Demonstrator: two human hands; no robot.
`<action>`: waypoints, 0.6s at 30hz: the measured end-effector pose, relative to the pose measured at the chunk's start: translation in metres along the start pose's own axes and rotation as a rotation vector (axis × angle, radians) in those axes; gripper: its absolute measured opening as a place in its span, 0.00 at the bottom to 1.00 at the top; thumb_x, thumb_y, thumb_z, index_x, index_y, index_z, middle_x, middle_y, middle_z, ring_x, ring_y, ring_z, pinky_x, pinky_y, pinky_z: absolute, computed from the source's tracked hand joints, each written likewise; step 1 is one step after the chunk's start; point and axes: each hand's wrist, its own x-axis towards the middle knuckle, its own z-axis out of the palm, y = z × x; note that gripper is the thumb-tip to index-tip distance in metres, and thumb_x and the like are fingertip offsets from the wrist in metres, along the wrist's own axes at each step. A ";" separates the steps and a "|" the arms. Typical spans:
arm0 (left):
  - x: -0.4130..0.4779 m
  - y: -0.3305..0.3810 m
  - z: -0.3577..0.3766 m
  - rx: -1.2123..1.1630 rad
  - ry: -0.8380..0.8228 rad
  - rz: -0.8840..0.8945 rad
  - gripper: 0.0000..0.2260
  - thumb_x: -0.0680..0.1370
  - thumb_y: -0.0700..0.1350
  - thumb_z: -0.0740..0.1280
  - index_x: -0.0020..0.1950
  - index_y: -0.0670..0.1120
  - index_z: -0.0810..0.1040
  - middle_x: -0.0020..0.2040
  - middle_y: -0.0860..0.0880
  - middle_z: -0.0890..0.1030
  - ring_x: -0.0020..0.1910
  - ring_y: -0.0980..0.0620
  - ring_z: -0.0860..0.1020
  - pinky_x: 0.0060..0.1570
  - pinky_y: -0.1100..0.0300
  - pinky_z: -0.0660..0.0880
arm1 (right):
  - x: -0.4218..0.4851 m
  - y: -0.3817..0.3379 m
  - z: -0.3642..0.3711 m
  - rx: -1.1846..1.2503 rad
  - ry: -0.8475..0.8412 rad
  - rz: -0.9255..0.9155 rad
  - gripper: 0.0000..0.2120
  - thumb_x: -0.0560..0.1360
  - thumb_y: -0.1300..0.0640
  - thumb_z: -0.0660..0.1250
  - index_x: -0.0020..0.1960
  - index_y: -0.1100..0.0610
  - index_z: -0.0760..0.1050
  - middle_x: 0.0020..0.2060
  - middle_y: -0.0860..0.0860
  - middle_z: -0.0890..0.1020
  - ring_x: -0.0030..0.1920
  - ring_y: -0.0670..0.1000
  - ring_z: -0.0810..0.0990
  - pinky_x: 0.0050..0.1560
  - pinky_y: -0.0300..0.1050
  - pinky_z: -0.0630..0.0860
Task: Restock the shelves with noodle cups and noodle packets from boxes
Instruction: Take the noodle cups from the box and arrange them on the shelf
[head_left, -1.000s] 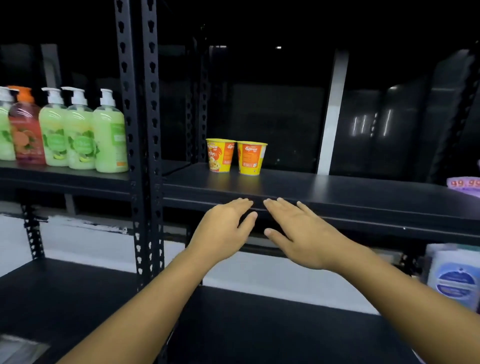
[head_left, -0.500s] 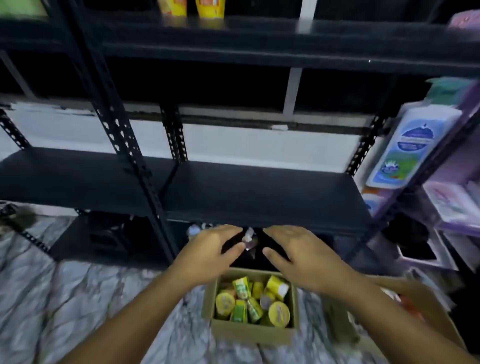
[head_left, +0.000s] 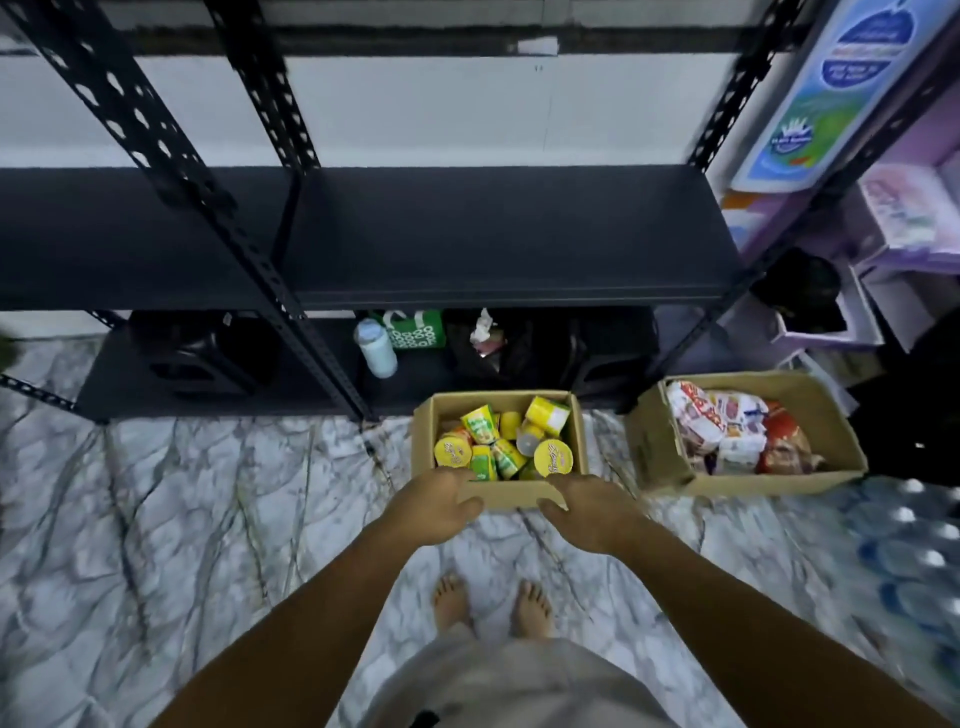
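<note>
1. Left hand (head_left: 434, 506), lower centre of the frame: palm down, fingers loosely spread, nothing held. Its fingertips overlap the near-left corner of the cup box (head_left: 511, 493); whether they touch it cannot be told.
2. Right hand (head_left: 589, 512), just right of centre: likewise palm down, relaxed and holding nothing, with its fingertips over the near-right corner of the same box.
3. The cup box stands open on the marble floor (head_left: 208, 519) at the centre of the frame. The noodle cups (head_left: 501, 441) are jumbled inside it, some on their sides and some lid-up.
4. Governing relation: the cups lie just beyond both sets of fingertips, toward the top of the frame. The box's midline falls between the hands, so neither hand is clearly nearer.
5. Axis: the lid-up cup (head_left: 553, 457) at the box's near-right points its long axis toward the camera. It is closest to the right hand and probably suits a grasp from above. The tilted cups at the left would need the wrist turned.
6. The packet box (head_left: 660, 447), right of centre, holds the noodle packets (head_left: 727, 431). It is well apart from the left hand and nearer the right.
7. The shelf (head_left: 493, 234) spans the upper middle of the frame, beyond both boxes.
</note>
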 end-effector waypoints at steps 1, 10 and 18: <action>0.002 -0.005 0.004 0.005 -0.010 -0.010 0.26 0.83 0.57 0.64 0.79 0.47 0.68 0.75 0.46 0.73 0.72 0.45 0.73 0.67 0.50 0.72 | 0.002 0.000 0.007 0.014 -0.008 0.024 0.26 0.84 0.40 0.55 0.76 0.54 0.67 0.70 0.54 0.76 0.68 0.59 0.75 0.64 0.55 0.74; 0.045 -0.050 0.014 0.102 -0.132 -0.037 0.32 0.83 0.63 0.61 0.82 0.47 0.62 0.79 0.45 0.67 0.74 0.44 0.69 0.69 0.49 0.71 | 0.035 -0.001 0.046 0.025 -0.053 0.168 0.28 0.83 0.37 0.54 0.77 0.51 0.65 0.73 0.52 0.73 0.70 0.58 0.73 0.68 0.56 0.71; 0.091 -0.053 0.009 0.095 -0.113 -0.014 0.28 0.83 0.60 0.63 0.78 0.46 0.68 0.73 0.43 0.72 0.70 0.43 0.73 0.65 0.47 0.74 | 0.077 0.015 0.052 0.044 -0.061 0.211 0.29 0.83 0.37 0.53 0.79 0.50 0.62 0.73 0.53 0.73 0.70 0.59 0.72 0.67 0.57 0.72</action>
